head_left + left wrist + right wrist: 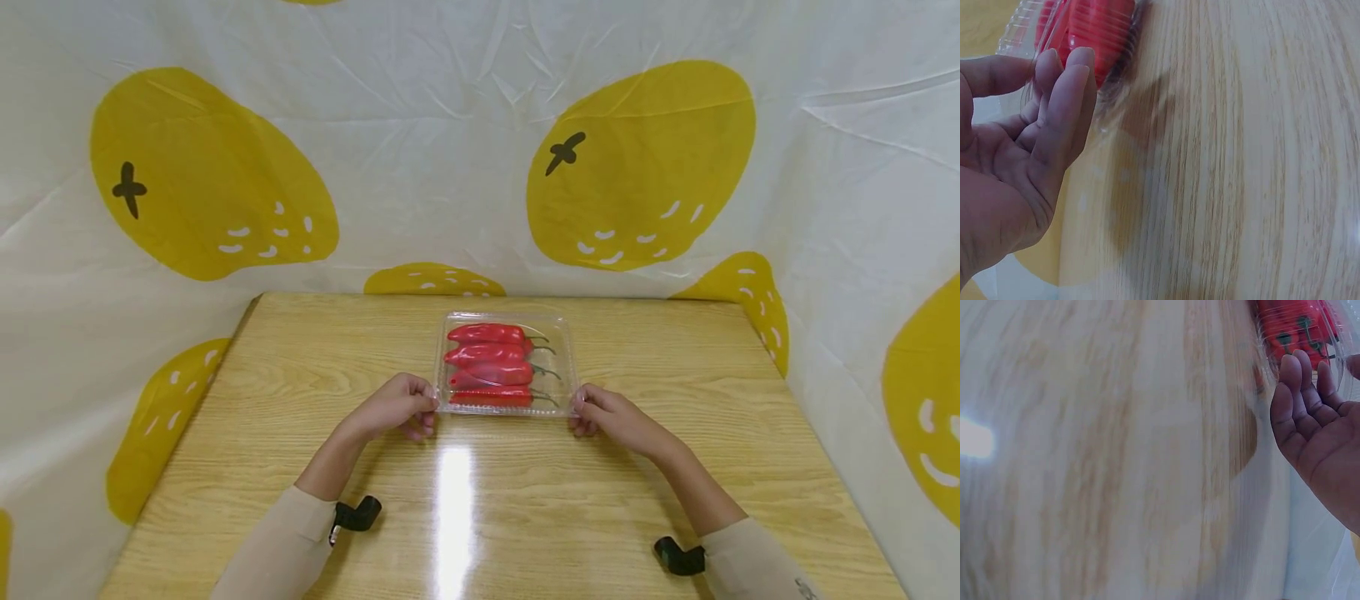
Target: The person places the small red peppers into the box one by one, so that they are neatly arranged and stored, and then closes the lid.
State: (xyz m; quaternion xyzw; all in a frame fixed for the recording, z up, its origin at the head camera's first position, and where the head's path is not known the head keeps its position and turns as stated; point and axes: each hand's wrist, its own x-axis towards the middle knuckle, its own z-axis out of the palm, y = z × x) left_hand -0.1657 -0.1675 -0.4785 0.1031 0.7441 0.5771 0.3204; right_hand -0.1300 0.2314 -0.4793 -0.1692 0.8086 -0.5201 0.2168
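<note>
A clear plastic clamshell box (555,323) lies in front of me with several red chili peppers (491,354) inside, laid in a row with their green stems to the right. My left hand (397,407) pinches its near left corner between thumb and fingers. At the near right corner my right hand (609,417) pinches the rim the same way. In the left wrist view, the thumb and curled fingertips (1050,59) meet at the ribbed plastic edge. In the right wrist view, the right fingers (1291,369) curl up at the box's edge beside the pepper stems.
The wooden table (337,333) bears a bright light reflection near its front. A white curtain (420,167) printed with yellow fruit hangs behind it and along both sides. Black wrist mounts (358,513) stick out from both sleeves.
</note>
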